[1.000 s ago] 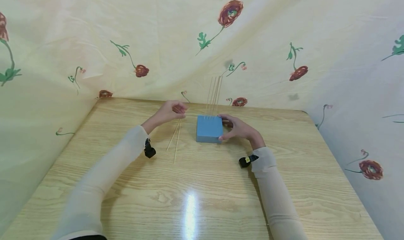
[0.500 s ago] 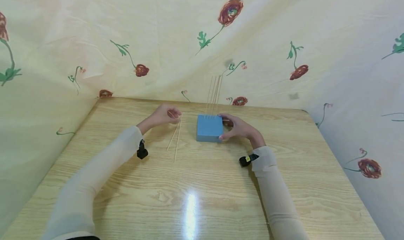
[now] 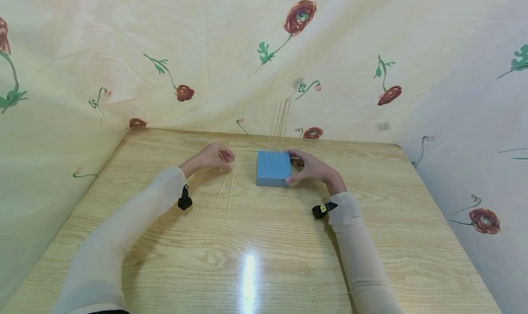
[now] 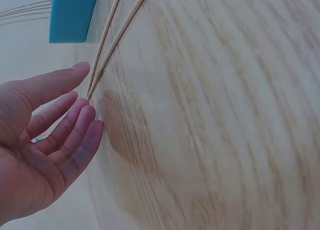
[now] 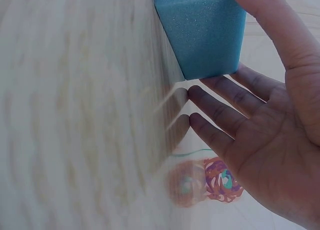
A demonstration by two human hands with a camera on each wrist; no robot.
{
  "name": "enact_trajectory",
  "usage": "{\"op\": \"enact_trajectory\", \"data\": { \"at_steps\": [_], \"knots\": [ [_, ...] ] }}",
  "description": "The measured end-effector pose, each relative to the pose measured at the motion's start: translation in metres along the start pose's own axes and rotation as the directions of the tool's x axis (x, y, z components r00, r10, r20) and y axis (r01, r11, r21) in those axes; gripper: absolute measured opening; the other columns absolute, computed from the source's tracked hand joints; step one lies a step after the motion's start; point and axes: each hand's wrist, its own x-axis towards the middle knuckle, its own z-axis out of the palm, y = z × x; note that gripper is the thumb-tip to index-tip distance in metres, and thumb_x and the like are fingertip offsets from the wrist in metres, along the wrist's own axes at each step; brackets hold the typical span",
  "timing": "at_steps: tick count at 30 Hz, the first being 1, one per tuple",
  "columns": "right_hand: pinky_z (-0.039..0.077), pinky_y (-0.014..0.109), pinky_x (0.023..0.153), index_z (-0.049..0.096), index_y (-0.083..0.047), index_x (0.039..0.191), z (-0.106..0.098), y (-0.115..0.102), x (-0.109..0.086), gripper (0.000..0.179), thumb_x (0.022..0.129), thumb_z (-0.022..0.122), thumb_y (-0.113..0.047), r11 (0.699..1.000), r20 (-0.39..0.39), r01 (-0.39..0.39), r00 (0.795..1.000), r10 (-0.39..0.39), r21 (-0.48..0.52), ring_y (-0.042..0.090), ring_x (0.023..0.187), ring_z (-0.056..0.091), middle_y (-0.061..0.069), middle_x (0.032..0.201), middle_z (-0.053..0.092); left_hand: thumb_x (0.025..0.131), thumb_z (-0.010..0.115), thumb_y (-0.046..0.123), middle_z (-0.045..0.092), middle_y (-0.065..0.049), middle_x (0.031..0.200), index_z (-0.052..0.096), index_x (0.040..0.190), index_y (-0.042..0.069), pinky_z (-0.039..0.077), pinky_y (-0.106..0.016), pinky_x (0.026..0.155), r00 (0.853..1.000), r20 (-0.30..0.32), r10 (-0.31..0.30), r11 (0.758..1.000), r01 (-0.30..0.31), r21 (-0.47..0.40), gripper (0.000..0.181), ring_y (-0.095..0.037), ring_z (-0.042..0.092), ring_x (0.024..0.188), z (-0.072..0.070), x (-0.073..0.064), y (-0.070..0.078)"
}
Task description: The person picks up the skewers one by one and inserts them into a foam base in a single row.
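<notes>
Near the table's far side stands a blue foam-like block with several thin wooden sticks upright along its back edge. My right hand holds the block from the right, thumb at the front face and fingers behind. In the right wrist view, the thumb and fingers span a corner of the blue block. To the left, my left hand hovers at the far ends of two loose thin sticks lying on the table. Seen from the left wrist, thumb and fingers are apart beside the stick tips.
The light wood-grain table meets a flower-patterned cloth at the back and sides. A bright light reflection lies on the front of the tabletop. Each wrist carries a small black camera.
My left hand has moved left and a little nearer, to beside the loose sticks' far ends. The right hand, the block and the sticks have stayed in place.
</notes>
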Motion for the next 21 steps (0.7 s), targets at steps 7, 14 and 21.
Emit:
{"op": "enact_trajectory", "data": {
  "at_steps": [7,14,21],
  "knots": [
    [0.025,0.059,0.125,0.025,-0.006,0.161,0.0009,-0.0002,-0.0008,0.100,0.083,0.086,-0.015,1.000,0.004,0.002,1.000,-0.002,0.005,0.042,0.152,0.028,0.018,0.166,0.028,0.081,0.085,0.004,0.069,-0.019,0.111,0.068,0.121,-0.007,0.055,-0.024,0.079,0.998,0.042,-0.037,0.999,0.037,-0.003,0.044,-0.025,0.064,0.100,0.0005,0.0002,0.0007],
    [0.026,0.057,0.125,0.026,-0.007,0.161,0.0024,-0.0003,-0.0001,0.101,0.082,0.087,-0.015,1.000,0.003,-0.007,1.000,0.007,0.019,0.041,0.153,0.028,0.017,0.166,0.028,0.082,0.084,0.004,0.068,-0.017,0.106,0.068,0.121,-0.007,0.053,-0.023,0.077,0.998,0.053,-0.036,0.999,0.034,0.027,0.043,-0.021,0.063,0.094,0.0021,0.0011,0.0007],
    [0.025,0.058,0.125,0.025,-0.006,0.161,0.0023,-0.0008,-0.0009,0.100,0.082,0.086,-0.013,1.000,0.004,-0.003,1.000,0.003,0.003,0.041,0.154,0.026,0.017,0.167,0.025,0.086,0.081,0.004,0.068,-0.015,0.105,0.068,0.122,-0.004,0.054,-0.025,0.077,0.996,0.067,-0.050,0.998,0.047,0.042,0.039,-0.021,0.063,0.094,-0.0009,0.0008,-0.0034]
  ]
}}
